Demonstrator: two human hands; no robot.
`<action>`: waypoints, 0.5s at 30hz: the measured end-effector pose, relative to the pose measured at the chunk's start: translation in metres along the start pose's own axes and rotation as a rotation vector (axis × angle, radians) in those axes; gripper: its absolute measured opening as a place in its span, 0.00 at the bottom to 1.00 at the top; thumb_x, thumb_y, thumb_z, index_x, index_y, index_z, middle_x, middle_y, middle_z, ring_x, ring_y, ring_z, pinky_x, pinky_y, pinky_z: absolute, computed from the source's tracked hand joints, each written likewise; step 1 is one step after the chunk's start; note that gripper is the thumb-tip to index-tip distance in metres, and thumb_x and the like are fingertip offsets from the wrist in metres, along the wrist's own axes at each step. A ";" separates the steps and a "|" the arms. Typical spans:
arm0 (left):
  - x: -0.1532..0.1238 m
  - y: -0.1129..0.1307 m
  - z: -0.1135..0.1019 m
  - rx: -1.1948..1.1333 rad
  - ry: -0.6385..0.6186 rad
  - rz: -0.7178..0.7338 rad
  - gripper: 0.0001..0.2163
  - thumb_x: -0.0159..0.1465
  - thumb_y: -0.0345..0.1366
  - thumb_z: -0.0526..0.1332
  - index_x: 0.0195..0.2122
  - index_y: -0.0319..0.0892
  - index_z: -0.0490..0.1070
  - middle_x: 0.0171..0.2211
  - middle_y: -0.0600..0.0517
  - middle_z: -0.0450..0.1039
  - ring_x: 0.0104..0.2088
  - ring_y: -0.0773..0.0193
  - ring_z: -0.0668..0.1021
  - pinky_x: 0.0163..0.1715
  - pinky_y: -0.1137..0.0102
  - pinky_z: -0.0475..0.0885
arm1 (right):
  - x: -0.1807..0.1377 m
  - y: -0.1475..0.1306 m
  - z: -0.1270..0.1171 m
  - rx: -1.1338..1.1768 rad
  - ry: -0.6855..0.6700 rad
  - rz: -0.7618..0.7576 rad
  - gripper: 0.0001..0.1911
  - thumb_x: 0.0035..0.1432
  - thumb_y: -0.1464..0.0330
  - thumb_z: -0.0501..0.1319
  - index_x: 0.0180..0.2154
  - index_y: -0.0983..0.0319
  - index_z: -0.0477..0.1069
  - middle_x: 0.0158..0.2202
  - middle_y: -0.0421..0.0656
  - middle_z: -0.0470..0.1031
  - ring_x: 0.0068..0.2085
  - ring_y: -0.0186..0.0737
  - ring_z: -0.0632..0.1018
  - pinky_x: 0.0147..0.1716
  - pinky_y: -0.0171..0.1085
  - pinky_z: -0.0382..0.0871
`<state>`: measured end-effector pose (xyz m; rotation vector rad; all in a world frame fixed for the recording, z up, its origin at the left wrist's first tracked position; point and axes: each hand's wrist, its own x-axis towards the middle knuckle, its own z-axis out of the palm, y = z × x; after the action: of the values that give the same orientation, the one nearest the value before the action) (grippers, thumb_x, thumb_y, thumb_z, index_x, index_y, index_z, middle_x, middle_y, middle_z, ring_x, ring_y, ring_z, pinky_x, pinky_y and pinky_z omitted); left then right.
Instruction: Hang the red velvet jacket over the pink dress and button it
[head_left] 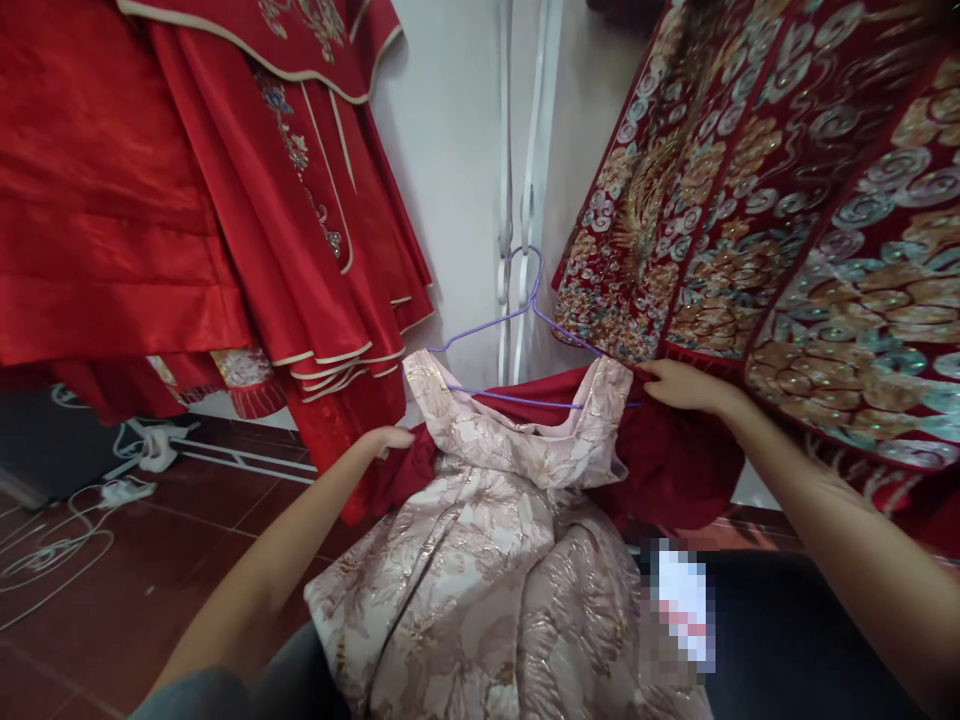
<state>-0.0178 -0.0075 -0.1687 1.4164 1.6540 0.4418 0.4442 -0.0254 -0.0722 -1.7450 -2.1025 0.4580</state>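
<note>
A pale pink and gold brocade dress (pixel 487 530) hangs from a purple wire hanger (pixel 486 326), its wide straps over the hanger's shoulders. Behind its bodice is a dark red garment (pixel 675 465), which spreads out on both sides. My left hand (pixel 388 440) is closed on the red cloth left of the bodice, fingers partly hidden. On the other side, my right hand (pixel 686 385) pinches the top edge of the same red garment near the dress's right strap. The hanger's hook is up against white hanging straps (pixel 504 265).
Red embroidered robes (pixel 322 200) hang at left, and a heavily beaded dark red gown (pixel 735 200) hangs at right. White rack bars (pixel 247 462) and loose cables (pixel 67 550) lie low on the tiled floor (pixel 187 580). A black surface (pixel 787 640) sits at lower right.
</note>
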 end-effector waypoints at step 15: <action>0.010 0.094 -0.041 0.333 0.641 0.794 0.20 0.63 0.28 0.45 0.52 0.40 0.68 0.53 0.49 0.71 0.54 0.62 0.71 0.57 0.65 0.63 | -0.053 -0.002 0.042 0.513 -0.117 -0.019 0.35 0.40 0.66 0.64 0.54 0.59 0.65 0.51 0.51 0.74 0.48 0.51 0.77 0.46 0.50 0.73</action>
<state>0.0069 0.0396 -0.0806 2.3556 1.6155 1.2090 0.4310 -0.0786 -0.1117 -1.4236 -1.8522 1.0126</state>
